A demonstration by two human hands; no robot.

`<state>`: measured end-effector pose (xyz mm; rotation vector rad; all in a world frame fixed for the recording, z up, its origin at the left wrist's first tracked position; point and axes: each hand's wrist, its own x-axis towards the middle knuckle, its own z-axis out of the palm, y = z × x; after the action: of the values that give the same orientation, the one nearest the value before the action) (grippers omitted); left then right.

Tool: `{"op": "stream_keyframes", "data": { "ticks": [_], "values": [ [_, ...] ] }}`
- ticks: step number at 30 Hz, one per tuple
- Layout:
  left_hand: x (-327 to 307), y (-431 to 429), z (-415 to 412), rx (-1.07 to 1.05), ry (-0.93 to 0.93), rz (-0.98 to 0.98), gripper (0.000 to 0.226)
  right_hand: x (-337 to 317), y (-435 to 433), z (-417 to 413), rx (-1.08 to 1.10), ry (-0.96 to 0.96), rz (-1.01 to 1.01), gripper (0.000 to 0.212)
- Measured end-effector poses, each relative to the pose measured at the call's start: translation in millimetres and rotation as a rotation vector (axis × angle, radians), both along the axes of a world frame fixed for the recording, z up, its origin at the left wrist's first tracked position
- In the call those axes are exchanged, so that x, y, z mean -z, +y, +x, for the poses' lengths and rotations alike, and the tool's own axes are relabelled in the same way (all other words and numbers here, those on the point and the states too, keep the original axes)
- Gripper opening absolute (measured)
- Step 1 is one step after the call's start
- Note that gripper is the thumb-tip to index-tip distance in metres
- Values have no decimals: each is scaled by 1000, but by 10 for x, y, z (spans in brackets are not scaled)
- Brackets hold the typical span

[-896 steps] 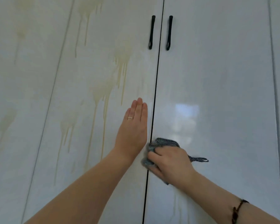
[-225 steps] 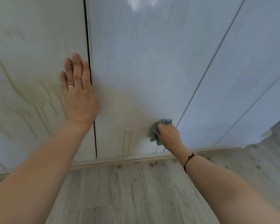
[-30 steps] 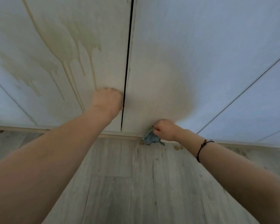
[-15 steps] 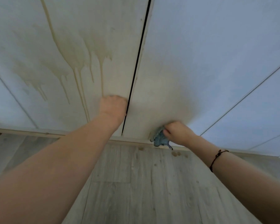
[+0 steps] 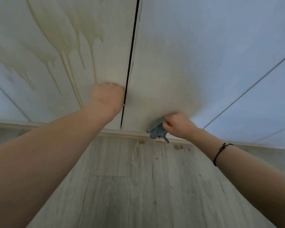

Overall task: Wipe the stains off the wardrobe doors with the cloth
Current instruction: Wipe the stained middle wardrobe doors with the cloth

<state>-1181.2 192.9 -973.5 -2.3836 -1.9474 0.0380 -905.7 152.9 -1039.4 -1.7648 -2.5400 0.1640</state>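
Two white wardrobe doors meet at a dark vertical gap. The left door (image 5: 39, 99) carries yellowish drip stains (image 5: 69, 51) running down toward its bottom. The right door (image 5: 196, 55) looks plain near its lower part. My right hand (image 5: 179, 125) grips a crumpled blue-grey cloth (image 5: 157, 130) and presses it on the right door's bottom edge. My left hand (image 5: 109, 96) rests against the left door beside the gap; its fingers are foreshortened and hidden.
A pale wooden plinth (image 5: 56, 127) runs under the doors. Grey wood-pattern floor (image 5: 138, 186) lies below, with small yellowish spots (image 5: 177, 146) close to the plinth. Another door panel (image 5: 262, 104) stands to the right.
The view has drifted a little, so both hands sit slightly further right in the frame. My right hand still holds the cloth at the door's bottom edge. My left hand stays by the gap.
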Motion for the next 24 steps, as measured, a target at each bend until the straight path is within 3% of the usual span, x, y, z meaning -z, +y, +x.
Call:
{"op": "stream_keyframes", "data": {
  "ticks": [4,10,16,21,24],
  "values": [
    [35,8,27,-25,10,2,25,762,71,179,67,-210,-313,32],
    [31,5,-2,-19,4,-11,15,915,156,-19,98,-203,-401,33],
    [-35,-71,-23,-7,-5,-21,17,-75,134,-732,-99,58,-39,23],
    [-125,-141,-53,-17,-32,-49,19,-1306,188,-1058,-53,316,390,34],
    [-146,-111,-71,-12,-27,-56,19,-1469,258,-1039,-39,451,441,36]
  ]
}}
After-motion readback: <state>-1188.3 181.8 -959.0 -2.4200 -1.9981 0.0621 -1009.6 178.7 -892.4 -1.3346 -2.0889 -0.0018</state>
